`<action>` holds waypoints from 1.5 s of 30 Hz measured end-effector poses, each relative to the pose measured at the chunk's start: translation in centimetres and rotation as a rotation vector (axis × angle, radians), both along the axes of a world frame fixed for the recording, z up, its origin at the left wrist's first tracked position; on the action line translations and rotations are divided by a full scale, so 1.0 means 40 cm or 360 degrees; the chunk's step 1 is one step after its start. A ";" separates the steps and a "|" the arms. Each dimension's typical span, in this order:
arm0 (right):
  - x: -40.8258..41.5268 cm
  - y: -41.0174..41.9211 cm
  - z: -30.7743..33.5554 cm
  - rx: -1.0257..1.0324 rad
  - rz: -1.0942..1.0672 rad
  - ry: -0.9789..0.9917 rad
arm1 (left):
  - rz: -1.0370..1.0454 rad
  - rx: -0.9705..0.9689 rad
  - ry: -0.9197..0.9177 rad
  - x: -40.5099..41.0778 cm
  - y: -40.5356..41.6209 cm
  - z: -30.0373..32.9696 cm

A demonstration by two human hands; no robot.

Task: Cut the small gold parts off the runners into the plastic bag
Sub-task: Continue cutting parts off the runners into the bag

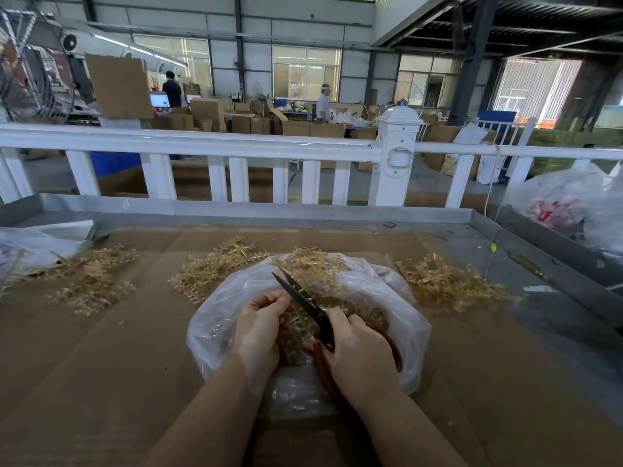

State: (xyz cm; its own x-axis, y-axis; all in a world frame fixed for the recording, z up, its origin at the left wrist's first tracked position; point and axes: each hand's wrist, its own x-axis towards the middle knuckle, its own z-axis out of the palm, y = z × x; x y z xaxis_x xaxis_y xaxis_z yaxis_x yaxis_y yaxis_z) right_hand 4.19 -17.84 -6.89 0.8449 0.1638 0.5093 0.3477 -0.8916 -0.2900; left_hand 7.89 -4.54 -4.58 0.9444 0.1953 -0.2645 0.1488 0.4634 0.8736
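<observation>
Right hand (362, 352) grips scissors (303, 298), blades parted, pointing up-left | left hand (259, 328) pinches runner (296, 323) over bag (215, 328)

Gold runners (215, 271) heaped around open plastic bag (215, 318)

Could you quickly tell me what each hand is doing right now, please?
Left hand: closed, pinching a gold runner over the plastic bag.
Right hand: closed, gripping the scissors.
</observation>
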 end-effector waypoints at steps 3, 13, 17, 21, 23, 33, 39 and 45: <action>0.002 0.000 0.001 0.0002 -0.0006 0.0011 | 0.0023 0.0033 -0.0023 0.001 -0.001 -0.003; -0.002 -0.006 -0.001 0.0004 0.0021 -0.0013 | 0.0130 0.0089 -0.0084 0.004 -0.006 -0.013; -0.002 -0.006 0.000 0.0002 0.0013 -0.0015 | 0.0150 0.0156 -0.0080 0.006 -0.006 -0.017; -0.002 -0.007 0.001 -0.0001 0.0009 0.0028 | 0.0140 0.0162 -0.0070 0.008 -0.006 -0.016; 0.000 -0.007 0.001 -0.0016 0.0009 0.0045 | 0.0151 0.0157 -0.0070 0.006 -0.008 -0.013; -0.003 0.000 0.007 0.0000 -0.0038 0.0069 | 0.0154 0.0101 0.0001 0.004 -0.007 -0.001; -0.006 -0.010 0.019 0.0038 -0.0157 0.0026 | -0.0221 -0.0353 0.0055 -0.002 0.023 0.036; -0.003 -0.007 0.034 0.0103 -0.0198 0.0003 | -0.0346 0.0032 -0.0179 -0.009 0.050 0.040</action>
